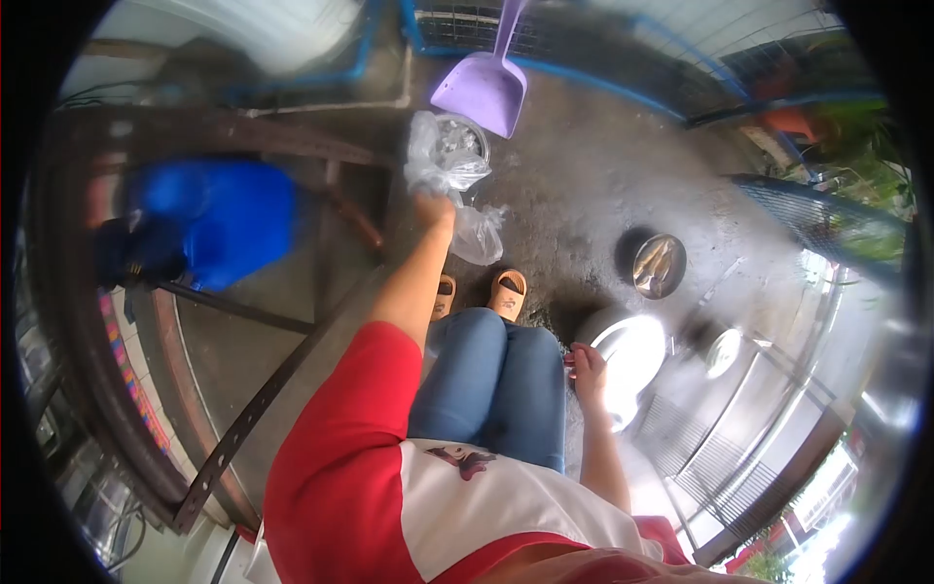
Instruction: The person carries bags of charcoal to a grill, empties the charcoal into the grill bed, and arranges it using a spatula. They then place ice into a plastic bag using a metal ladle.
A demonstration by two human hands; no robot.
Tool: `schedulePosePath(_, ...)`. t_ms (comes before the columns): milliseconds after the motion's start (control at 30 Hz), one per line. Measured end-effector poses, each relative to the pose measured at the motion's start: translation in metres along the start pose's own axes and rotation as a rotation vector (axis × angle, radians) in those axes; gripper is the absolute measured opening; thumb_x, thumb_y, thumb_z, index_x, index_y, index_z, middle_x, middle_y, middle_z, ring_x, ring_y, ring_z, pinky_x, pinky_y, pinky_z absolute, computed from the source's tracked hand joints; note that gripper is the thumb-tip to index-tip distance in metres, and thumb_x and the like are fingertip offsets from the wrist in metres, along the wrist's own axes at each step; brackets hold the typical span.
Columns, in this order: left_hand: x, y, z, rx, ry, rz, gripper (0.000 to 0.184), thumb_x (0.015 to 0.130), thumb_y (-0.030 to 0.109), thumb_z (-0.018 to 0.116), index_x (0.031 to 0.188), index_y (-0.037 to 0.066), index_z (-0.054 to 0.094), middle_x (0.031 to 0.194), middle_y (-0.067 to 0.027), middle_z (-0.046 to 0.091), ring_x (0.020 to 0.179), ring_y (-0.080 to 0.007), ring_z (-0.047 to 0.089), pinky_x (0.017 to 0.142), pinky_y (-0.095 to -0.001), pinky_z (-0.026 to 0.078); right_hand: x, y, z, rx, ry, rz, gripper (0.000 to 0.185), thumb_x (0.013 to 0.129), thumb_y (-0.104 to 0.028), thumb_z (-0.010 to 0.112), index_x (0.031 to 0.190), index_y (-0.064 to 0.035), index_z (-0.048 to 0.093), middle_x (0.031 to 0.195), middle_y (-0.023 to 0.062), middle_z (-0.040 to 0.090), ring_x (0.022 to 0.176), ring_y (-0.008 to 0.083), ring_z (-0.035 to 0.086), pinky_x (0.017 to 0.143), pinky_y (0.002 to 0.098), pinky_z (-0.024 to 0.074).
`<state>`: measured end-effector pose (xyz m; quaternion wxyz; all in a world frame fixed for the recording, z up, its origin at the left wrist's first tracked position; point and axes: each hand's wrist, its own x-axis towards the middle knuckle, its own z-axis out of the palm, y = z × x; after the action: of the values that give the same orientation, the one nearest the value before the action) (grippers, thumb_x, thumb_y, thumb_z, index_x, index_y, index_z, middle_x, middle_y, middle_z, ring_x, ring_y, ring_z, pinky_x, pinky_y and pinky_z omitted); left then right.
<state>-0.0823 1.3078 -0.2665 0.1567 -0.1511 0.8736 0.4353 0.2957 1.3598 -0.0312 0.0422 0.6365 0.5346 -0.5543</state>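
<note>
My left hand [434, 207] reaches forward, its fingers closed on a clear plastic bag [428, 161]. Part of the bag hangs below the hand, and the upper part lies against a round metal container [469, 136] on the floor. What the container holds is hard to make out through the plastic. Beside my right knee, my right hand [587, 370] is curled, with something small and reddish at the fingertips that I cannot identify. A bright white basin [630, 355] stands right next to that hand.
A purple dustpan [484, 88] lies beyond the bag. To the right, a round pan [660, 266] holds pale, fish-like pieces on the wet floor [574, 175]. A blue plastic container [238, 219] sits under the frame at left. A metal rack [700, 457] stands at right.
</note>
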Motion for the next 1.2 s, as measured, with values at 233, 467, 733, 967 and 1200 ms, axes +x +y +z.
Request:
schedulePosePath(233,0.032,-0.016,0.011,0.092,-0.164,-0.211,0.041,0.086,0.017,0.061,0.116,-0.009,0.055,0.115,-0.0259,0.061,0.106,-0.0348,0.061,0.088,-0.0401,0.048,0.028,0.0,0.012,0.001,0.038,-0.032,0.024,0.094,-0.015,0.051,0.107,0.0002,0.063,0.081,0.0106,0.068,0.073,0.0156,0.065,0.065,0.0275,0.0503)
schedulePosePath(467,-0.063,0.079,-0.094,0.075,-0.095,-0.11,0.04,0.092,0.021,0.047,0.122,-0.006,0.051,0.125,-0.0205,0.055,0.117,-0.0313,0.052,0.095,-0.0375,0.043,-0.039,-0.072,0.035,-0.136,0.132,-0.265,0.04,0.086,-0.017,0.064,0.121,0.0016,0.055,0.104,0.0193,0.064,0.094,0.0274,0.063,0.083,0.0365,0.0498)
schedulePosePath(733,-0.207,0.226,-0.175,-0.375,-0.333,-0.265,0.044,0.095,0.025,0.044,0.125,-0.008,0.042,0.127,-0.0178,0.05,0.115,-0.0299,0.052,0.102,-0.0388,0.038,-0.07,-0.216,0.083,0.052,-0.046,-0.872,0.115,0.07,-0.049,0.078,0.148,0.0002,0.009,0.144,0.0287,0.022,0.133,0.0413,0.029,0.108,0.0459,0.0303)
schedulePosePath(967,-0.186,0.278,-0.201,-0.576,-1.369,-0.813,0.042,0.095,0.028,0.033,0.121,0.002,0.053,0.119,-0.0124,0.06,0.108,-0.0265,0.058,0.096,-0.046,0.044,-0.06,-0.287,0.014,0.398,-0.382,-0.563,0.094,0.065,-0.026,0.087,0.137,0.0017,0.033,0.125,0.0182,0.053,0.114,0.0252,0.053,0.094,0.0357,0.0451)
schedulePosePath(1200,-0.202,0.283,-0.189,-0.475,-1.319,-0.492,0.041,0.087,0.043,0.057,0.109,0.008,0.055,0.112,-0.0076,0.055,0.108,-0.0276,0.051,0.093,-0.0456,0.041,-0.08,-0.284,-0.02,0.11,0.526,-0.802,0.025,0.067,-0.006,0.071,0.091,-0.0042,0.063,0.088,0.0129,0.063,0.084,0.0301,0.062,0.075,0.0361,0.049)
